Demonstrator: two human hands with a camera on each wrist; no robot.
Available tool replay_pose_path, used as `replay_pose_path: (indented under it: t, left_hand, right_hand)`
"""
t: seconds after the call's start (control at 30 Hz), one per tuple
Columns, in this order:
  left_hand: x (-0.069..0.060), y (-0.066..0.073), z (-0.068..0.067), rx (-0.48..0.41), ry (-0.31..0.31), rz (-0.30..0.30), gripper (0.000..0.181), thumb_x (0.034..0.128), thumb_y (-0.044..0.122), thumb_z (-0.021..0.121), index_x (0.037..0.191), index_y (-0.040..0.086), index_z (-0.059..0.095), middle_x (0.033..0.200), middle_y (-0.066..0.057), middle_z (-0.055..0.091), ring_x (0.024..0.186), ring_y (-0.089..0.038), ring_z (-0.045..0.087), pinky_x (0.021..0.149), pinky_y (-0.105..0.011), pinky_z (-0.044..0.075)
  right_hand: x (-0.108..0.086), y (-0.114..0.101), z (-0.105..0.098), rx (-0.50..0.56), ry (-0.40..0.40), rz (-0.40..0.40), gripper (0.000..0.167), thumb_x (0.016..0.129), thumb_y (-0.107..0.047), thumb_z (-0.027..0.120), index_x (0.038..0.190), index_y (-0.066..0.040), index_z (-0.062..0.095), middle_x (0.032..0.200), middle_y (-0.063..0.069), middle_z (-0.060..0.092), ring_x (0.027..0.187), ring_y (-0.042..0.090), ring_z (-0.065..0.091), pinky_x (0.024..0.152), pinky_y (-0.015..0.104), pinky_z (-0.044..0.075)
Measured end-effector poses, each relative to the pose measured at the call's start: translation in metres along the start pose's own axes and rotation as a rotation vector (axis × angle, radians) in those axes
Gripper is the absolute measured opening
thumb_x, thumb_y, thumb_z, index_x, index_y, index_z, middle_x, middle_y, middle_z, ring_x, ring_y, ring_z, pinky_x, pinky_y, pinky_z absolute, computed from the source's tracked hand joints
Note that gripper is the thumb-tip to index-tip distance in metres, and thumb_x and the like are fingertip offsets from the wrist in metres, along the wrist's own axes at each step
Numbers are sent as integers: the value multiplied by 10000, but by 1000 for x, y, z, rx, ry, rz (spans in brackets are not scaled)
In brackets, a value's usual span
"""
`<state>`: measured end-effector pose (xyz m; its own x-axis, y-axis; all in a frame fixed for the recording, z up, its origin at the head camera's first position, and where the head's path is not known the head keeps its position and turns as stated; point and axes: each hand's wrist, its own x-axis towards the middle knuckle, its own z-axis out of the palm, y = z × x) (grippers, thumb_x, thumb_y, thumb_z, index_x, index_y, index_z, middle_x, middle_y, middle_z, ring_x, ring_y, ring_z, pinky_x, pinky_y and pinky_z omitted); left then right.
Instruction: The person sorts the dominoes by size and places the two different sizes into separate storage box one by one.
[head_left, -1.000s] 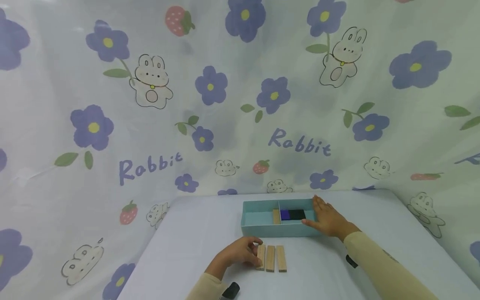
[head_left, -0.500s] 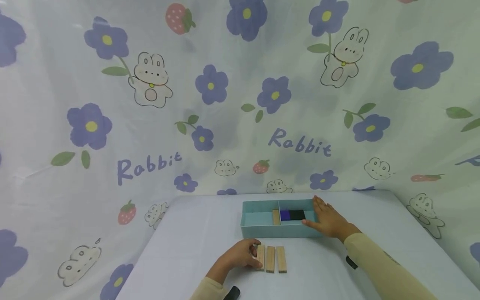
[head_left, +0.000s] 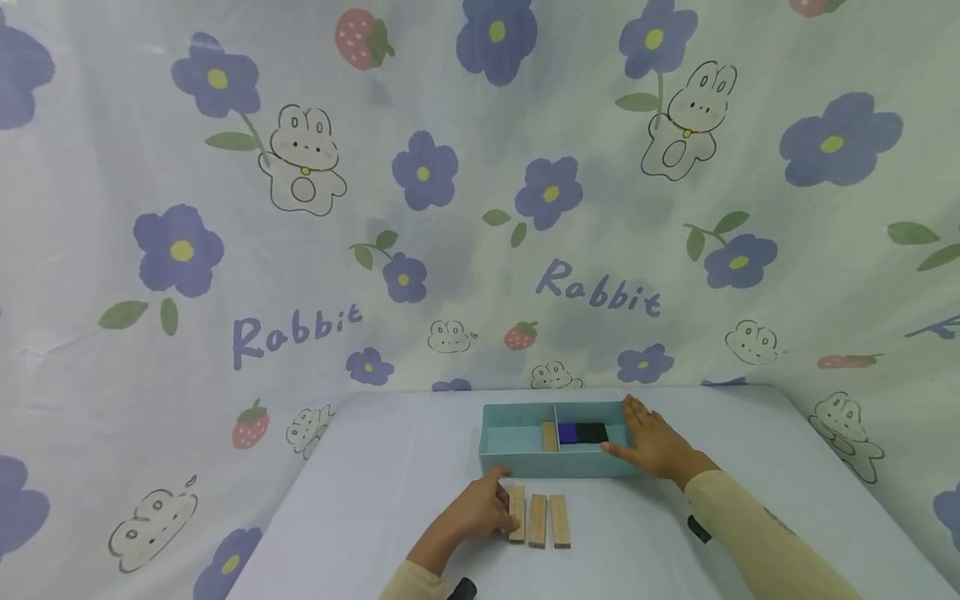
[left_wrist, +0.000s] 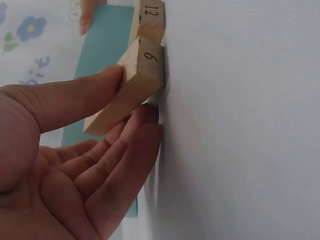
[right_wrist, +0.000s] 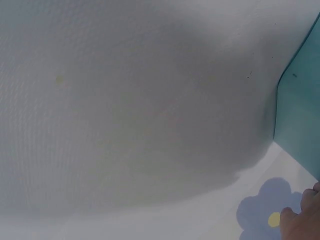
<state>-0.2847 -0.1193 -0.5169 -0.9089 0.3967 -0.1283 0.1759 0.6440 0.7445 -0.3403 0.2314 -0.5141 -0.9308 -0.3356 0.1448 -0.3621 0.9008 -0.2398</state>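
My left hand [head_left: 480, 507] pinches the leftmost of three wooden blocks, a pale block [head_left: 517, 514] marked 6 on its end [left_wrist: 148, 57]. In the left wrist view the thumb [left_wrist: 85, 97] presses one face, and the fingers lie around the other side; the block is tilted. A middle block [head_left: 537, 521] and a right block [head_left: 560, 521] lie beside it on the table. My right hand [head_left: 658, 442] rests across the right end of a teal divided box [head_left: 555, 467], fingers straight, thumb over the front rim. Only part of that hand shows in the right wrist view.
Inside the box a wooden block [head_left: 550, 436] lies left of the divider; a purple piece [head_left: 567, 432] and black pieces [head_left: 592, 432] lie right of it. White cloth covers the table [head_left: 375, 500]. A printed curtain [head_left: 465, 250] hangs behind and beside it.
The left index finger has straightened out toward the box. The leftmost block has shifted slightly away from the other two, its far end a little farther forward. The right hand stays on the box.
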Motion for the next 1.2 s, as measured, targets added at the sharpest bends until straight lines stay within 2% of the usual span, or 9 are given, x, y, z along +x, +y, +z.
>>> replay_pose_path:
  t: [0.1, 0.23, 0.37, 0.6, 0.87, 1.07, 1.2]
  left_hand:
    - [2, 0, -1, -58, 4, 18, 843, 702, 53, 852, 1420, 30, 412, 915, -1, 588, 710, -156, 598, 589, -321, 507]
    - [4, 2, -3, -102, 10, 86, 801, 727, 9, 817, 1428, 34, 430, 934, 10, 598, 763, -125, 618, 626, -296, 523]
    - [6, 8, -7, -122, 56, 146, 734, 752, -19, 781, 1412, 47, 466, 956, 12, 600, 804, -117, 631, 646, -285, 530]
    - [17, 19, -22, -204, 125, 194, 665, 799, 13, 773, 1398, 27, 485, 1024, -32, 619, 875, -171, 635, 688, -300, 538]
    - [36, 23, -35, -268, 124, 193, 599, 853, 114, 762, 1389, 6, 518, 1108, -78, 634, 942, -194, 646, 728, -301, 554]
    - [51, 27, -37, -330, 94, 170, 608, 849, 83, 761, 1399, 16, 512, 1103, -81, 621, 952, -203, 649, 731, -315, 566]
    - [63, 30, -39, -357, 98, 147, 621, 856, 58, 747, 1413, -9, 482, 1079, -91, 604, 911, -205, 664, 714, -317, 573]
  right_hand:
    - [0, -1, -1, 27, -5, 0, 1083, 896, -743, 393, 1482, 140, 172, 1565, 278, 136, 1433, 427, 145, 1117, 588, 160]
    - [-1, -1, 0, 45, -11, 10, 1087, 895, -741, 400, 1486, 136, 150, 1567, 277, 123, 1435, 426, 135, 1120, 586, 149]
    - [-3, 0, 3, 48, -8, 13, 1088, 894, -747, 391, 1489, 131, 146, 1570, 270, 117, 1436, 422, 130, 1122, 579, 151]
    - [0, 3, 3, 32, 0, 12, 1083, 898, -742, 390, 1491, 130, 141, 1570, 273, 112, 1436, 427, 128, 1124, 579, 145]
    - [0, 2, 2, 42, -20, 26, 1112, 879, -773, 370, 1499, 118, 129, 1577, 262, 103, 1439, 420, 122, 1130, 568, 132]
    - [1, 4, 7, 31, -12, 28, 1127, 867, -796, 341, 1503, 109, 129, 1580, 252, 99, 1444, 411, 115, 1132, 565, 131]
    - [1, 4, 5, 32, -1, 29, 1128, 865, -798, 341, 1502, 110, 133, 1582, 249, 101, 1444, 410, 116, 1131, 568, 132]
